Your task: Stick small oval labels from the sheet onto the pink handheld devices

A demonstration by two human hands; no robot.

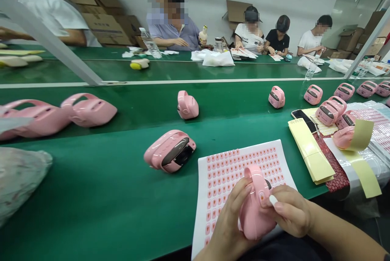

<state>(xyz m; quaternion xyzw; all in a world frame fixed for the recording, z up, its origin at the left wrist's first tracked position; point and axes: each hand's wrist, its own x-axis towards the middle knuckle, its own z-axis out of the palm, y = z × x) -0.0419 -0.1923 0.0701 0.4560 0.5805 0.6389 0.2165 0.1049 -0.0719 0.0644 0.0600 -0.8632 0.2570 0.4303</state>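
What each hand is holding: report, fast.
Left hand: closed around the pink device.
Right hand: fingers curled beside its handle; grip unclear.

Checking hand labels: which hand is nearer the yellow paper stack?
Right. The right hand is on the near side of the yellow paper stack, slightly to its left, touching the pink device; the left hand is farther left, holding that device.

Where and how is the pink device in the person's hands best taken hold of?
Probably by the pink device's rounded lower body, from the person's left: it is broad there, and the handle arches up above it. The left hand wraps that side, while the right hand is at the handle's small sticker, which a left-side hold should leave uncovered.
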